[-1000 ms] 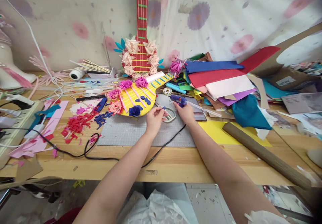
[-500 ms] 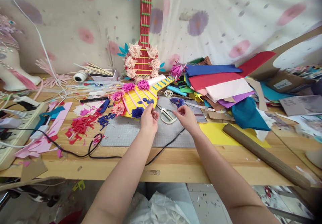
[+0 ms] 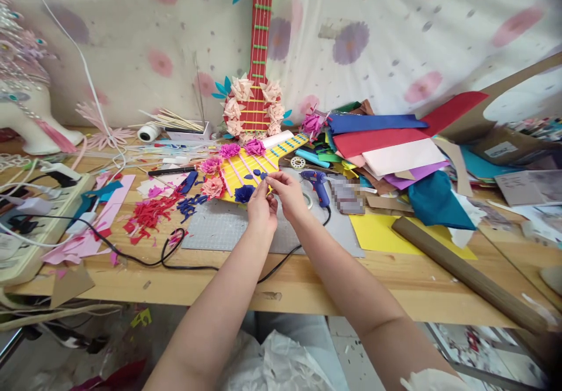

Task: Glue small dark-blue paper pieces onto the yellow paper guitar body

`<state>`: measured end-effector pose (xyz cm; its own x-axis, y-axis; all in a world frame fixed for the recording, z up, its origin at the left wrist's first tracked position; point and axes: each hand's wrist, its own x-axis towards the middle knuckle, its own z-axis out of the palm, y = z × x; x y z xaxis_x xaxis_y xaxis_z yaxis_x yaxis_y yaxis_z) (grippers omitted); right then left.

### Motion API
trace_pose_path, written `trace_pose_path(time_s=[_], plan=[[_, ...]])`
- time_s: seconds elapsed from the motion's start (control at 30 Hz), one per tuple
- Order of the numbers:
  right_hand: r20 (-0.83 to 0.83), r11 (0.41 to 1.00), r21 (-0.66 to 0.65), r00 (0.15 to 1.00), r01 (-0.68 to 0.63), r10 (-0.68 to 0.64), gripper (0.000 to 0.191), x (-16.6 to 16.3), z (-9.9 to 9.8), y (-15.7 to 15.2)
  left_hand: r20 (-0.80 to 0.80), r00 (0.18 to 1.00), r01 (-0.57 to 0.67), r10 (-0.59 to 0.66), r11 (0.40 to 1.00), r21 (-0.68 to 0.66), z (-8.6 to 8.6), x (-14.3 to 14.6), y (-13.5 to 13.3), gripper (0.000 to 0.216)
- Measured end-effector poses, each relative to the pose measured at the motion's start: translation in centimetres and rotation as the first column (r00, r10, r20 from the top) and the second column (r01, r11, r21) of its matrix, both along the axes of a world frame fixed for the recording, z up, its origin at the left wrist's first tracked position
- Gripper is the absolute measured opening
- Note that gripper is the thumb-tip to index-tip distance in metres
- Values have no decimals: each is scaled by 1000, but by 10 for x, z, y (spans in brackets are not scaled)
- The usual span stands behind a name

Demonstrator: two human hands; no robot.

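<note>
Matt ppr flowers (image 3: 244, 193), smooth plast. glue gun (image 3: 319, 185), wd tbl (image 3: 175, 285)

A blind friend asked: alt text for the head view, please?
A person's left hand and right hand meet before a flower-trimmed yellow guitar on a cluttered table. A blue glue gun sits nearby; a red guitar stands behind.

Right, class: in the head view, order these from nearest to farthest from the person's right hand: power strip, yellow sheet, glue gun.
From the right hand:
1. Glue gun, just to its right, on the grey mat.
2. Yellow sheet, farther right.
3. Power strip, at the far left of the table.
</note>
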<state>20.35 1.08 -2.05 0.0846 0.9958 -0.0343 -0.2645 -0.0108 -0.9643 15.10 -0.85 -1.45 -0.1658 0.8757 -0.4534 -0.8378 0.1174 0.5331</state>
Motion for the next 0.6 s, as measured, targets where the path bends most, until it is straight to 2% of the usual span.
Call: trace_pose_path(time_s=[0.07, 0.13, 0.2, 0.23, 0.3, 0.37, 0.43, 0.47, 0.53, 0.6], plan=[[-18, 1000, 10, 1000, 9, -8, 24, -1, 0, 2, -52, 999, 14, -14, 1000, 10, 1, -3, 0, 2], [-26, 999, 35, 999, 29, -28, 23, 2, 0, 6, -180, 983, 44, -35, 998, 45, 1, -11, 2, 9], [1, 998, 52, 999, 35, -36, 22, 7, 1, 11, -392, 920, 52, -2, 992, 118, 1, -27, 7, 20], [31, 999, 49, 999, 23, -25, 20, 11, 1, 13, -513, 857, 36, 58, 984, 172, 1, -37, 10, 24], [119, 999, 19, 993, -28, 26, 17, 18, -1, 17, -741, 639, 54, 206, 949, 310, 0, -61, 17, 31], [218, 994, -47, 970, -95, 103, 16, 24, -6, 19, -907, 294, 246, 301, 893, 376, -2, -81, 20, 49], [301, 984, -105, 939, -141, 167, 19, 25, -12, 19, -933, -68, 463, 355, 839, 285, -6, -94, 20, 77], [338, 980, -122, 922, -158, 191, 22, 24, -16, 19, -906, -208, 536, 368, 818, 209, -9, -98, 20, 88], [406, 973, -138, 886, -184, 225, 26, 21, -21, 17, -836, -396, 606, 378, 792, 71, -14, -101, 19, 97], [458, 967, -155, 852, -204, 253, 29, 17, -25, 16, -789, -481, 619, 384, 785, 5, -18, -102, 21, 93]])
